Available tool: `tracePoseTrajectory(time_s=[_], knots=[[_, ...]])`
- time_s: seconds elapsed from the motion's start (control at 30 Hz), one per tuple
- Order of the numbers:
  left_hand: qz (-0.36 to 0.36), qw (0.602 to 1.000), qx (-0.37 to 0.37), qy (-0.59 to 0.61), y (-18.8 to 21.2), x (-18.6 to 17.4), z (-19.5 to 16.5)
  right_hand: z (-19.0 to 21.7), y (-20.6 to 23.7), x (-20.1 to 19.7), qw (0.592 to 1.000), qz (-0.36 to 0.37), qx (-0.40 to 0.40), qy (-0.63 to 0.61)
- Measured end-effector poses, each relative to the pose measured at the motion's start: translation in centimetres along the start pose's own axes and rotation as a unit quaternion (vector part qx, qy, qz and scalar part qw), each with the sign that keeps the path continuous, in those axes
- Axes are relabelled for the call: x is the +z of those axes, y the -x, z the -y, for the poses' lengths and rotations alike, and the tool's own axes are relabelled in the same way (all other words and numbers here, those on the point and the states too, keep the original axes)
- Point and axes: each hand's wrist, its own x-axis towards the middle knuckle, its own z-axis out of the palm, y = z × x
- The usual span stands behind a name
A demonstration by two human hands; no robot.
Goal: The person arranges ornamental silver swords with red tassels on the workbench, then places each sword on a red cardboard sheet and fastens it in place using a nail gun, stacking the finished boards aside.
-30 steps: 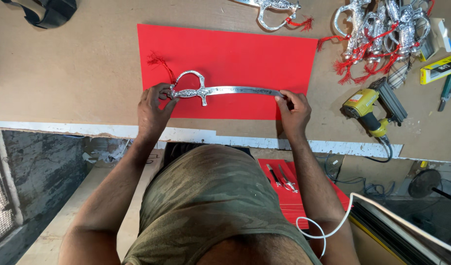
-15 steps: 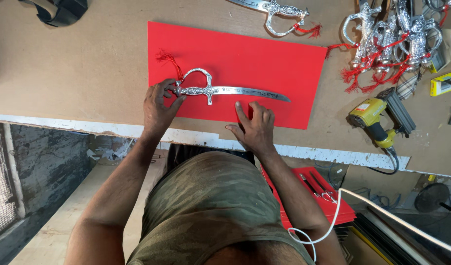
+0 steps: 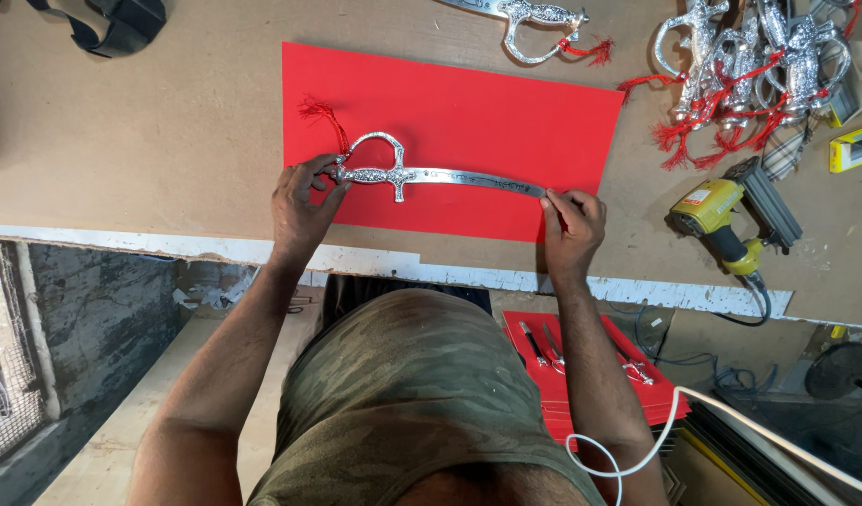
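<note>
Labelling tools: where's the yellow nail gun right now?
Head view, right side: the yellow nail gun lies on the workbench, right of the red sheet, below the pile of silver swords.

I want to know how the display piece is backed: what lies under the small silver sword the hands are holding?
The silver sword lies flat on a red board, which rests on the brown worktable. Left hand holds the hilt, right hand the tip. Anything beneath the board is covered.
</note>
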Motion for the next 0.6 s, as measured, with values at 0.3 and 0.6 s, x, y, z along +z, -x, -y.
tracePoseTrajectory(time_s=[0.3, 0.6], knots=[[0.030, 0.999, 0.007, -0.015, 1.3, 0.1, 0.9, -0.7, 2.6, 0.1, 1.000, -0.006, 0.014, -0.005], [0.018, 1.000, -0.003, 0.001, 1.5, 0.3, 0.3, -1.4, 3.0, -0.4, 0.999, -0.002, 0.020, -0.034]])
